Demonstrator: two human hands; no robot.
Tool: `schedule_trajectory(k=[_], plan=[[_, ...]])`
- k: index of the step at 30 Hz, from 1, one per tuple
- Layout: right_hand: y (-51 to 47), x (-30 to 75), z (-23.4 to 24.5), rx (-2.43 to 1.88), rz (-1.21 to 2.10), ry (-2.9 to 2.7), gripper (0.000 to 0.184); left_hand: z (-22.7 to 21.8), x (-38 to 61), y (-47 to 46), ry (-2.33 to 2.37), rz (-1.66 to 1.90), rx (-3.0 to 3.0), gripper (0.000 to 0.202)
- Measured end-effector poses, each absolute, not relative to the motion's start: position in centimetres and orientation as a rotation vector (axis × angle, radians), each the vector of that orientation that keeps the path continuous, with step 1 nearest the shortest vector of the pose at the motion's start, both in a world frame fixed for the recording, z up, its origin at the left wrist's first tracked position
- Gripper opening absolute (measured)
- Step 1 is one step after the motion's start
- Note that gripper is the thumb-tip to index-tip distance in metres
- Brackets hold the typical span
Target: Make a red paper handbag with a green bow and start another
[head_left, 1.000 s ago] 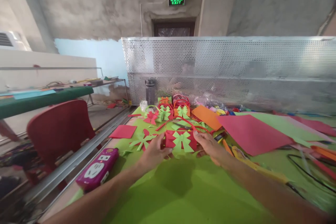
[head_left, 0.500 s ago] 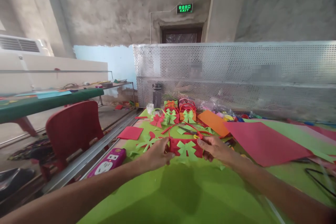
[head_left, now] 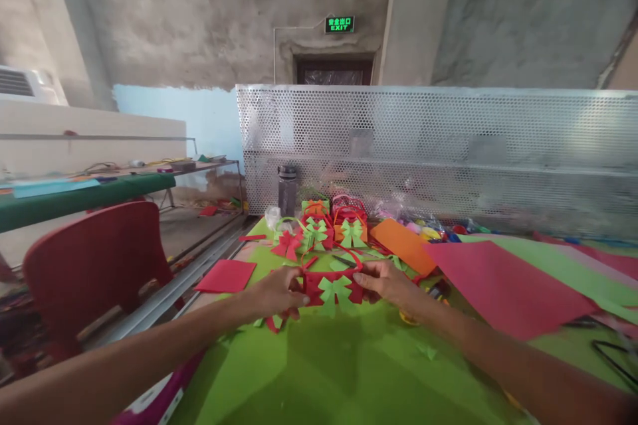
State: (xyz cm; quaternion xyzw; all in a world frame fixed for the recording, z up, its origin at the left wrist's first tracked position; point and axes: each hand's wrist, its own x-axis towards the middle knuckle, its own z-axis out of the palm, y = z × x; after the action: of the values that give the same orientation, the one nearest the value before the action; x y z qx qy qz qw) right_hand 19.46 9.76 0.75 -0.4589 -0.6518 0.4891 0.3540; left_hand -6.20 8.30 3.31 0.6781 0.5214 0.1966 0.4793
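With the red bag as the clock's centre, one red chair (head_left: 94,272) stands at nine o'clock, beyond the bench (head_left: 299,378). One purple box (head_left: 167,395) lies at eight o'clock, partly behind the left forearm and cut off by the lower edge. One square red sheet (head_left: 226,276) lies at nine o'clock, nearer in. The left hand (head_left: 284,292) is clamped on the bag's nine-o'clock end. One bottle (head_left: 287,192) stands upright at eleven, with one red bow (head_left: 288,244) at ten. The one red bag (head_left: 312,287) is between the two hands, bearing one green bow (head_left: 335,295) and a red handle; whether it touches the bench I cannot tell. Near twelve are one orange bow (head_left: 316,206) and two more green ones. The right hand (head_left: 381,282) is clamped on the bag's three-o'clock end. One orange sheet (head_left: 401,244) lies at two, one large pink sheet (head_left: 508,285) at three.
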Motion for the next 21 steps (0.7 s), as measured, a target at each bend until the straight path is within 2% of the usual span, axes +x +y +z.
schedule_trajectory(k=[6, 9, 15, 21], plan=[[13.2, 19.9, 0.4, -1.148, 1.236, -1.658, 0.049, 3.3, -4.8, 11.7, 1.268, 0.496, 1.522, 0.025], [16.0, 20.6, 1.3, -1.173, 1.204, -1.62, 0.045, 4.2, -3.2, 15.0, 1.293, 0.563, 1.502, 0.017], [22.7, 22.8, 2.8, -1.315, 1.119, -1.563, 0.028, 4.9, 0.5, 22.0, 1.336, 0.629, 1.477, 0.031], [25.0, 24.4, 0.8, -1.421, 1.114, -1.589, 0.033, 2.8, 3.0, 23.3, 1.393, 0.624, 1.448, 0.032]])
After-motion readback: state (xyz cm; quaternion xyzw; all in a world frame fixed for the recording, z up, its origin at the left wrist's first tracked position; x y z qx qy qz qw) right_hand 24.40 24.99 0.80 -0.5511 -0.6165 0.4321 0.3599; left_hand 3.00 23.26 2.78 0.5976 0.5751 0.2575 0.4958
